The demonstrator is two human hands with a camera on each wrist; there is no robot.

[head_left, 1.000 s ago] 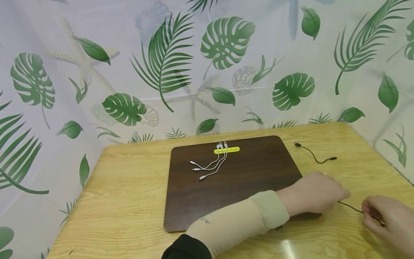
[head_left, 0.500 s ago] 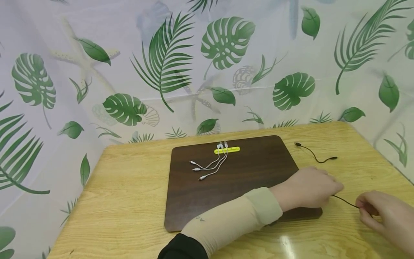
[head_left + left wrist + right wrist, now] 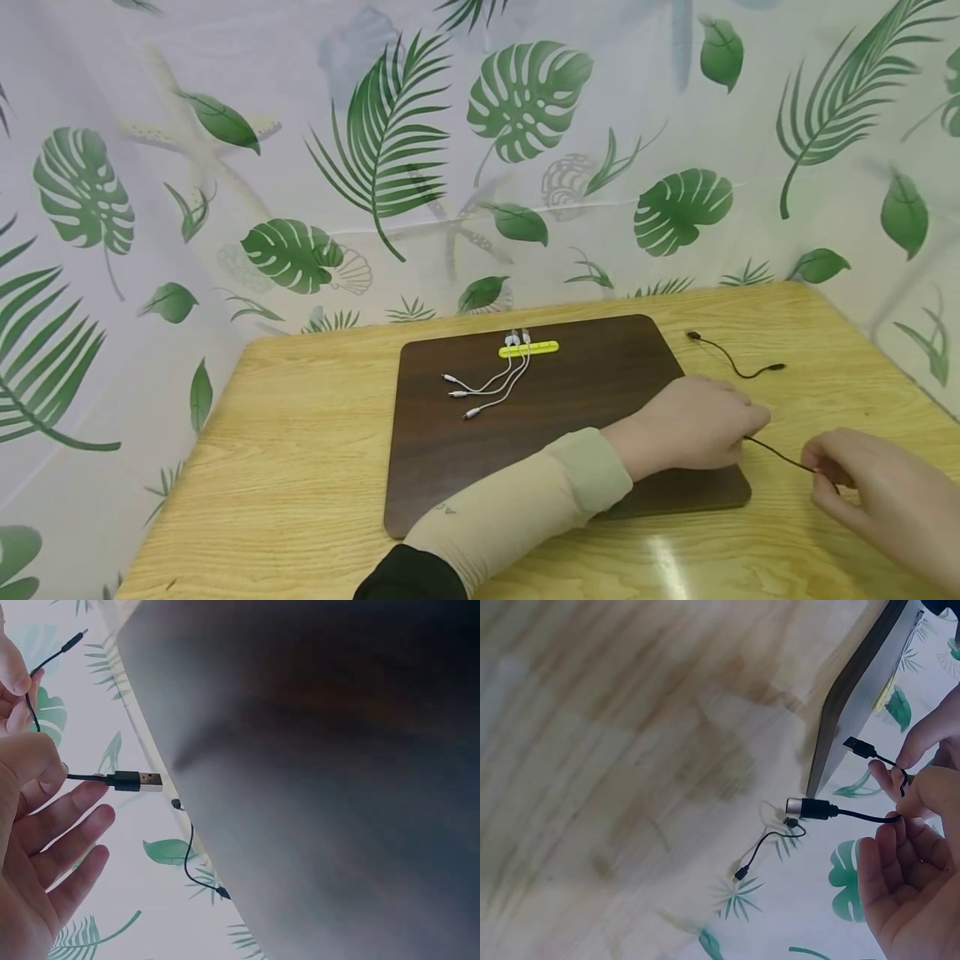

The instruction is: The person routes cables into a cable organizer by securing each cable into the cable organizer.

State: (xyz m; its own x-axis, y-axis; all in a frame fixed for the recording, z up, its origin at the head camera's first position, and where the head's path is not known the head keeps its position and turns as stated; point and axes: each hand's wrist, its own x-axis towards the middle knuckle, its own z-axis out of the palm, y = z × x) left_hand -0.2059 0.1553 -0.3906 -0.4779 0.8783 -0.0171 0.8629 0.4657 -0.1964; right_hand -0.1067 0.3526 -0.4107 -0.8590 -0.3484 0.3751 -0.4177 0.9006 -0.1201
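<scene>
Black cable [image 3: 776, 452] at lower right of frame, strung between hands, long axis sloping down-right. Left hand [image 3: 693, 425], nearer the yellow holder [image 3: 551, 346] mid-frame, has fingers pinching behind the USB plug [image 3: 129, 780]; right hand [image 3: 881, 496] pinches near the cable's other end.

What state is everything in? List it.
Left hand: pinching held cable near one end
Right hand: pinching it near the other
Held cable: both ends unconnected
Loose cable: curved, lying on table
Clip: on board, partly filled
White cables: clipped, other ends loose
Board: lying flat
Backdrop: hanging, creased
</scene>
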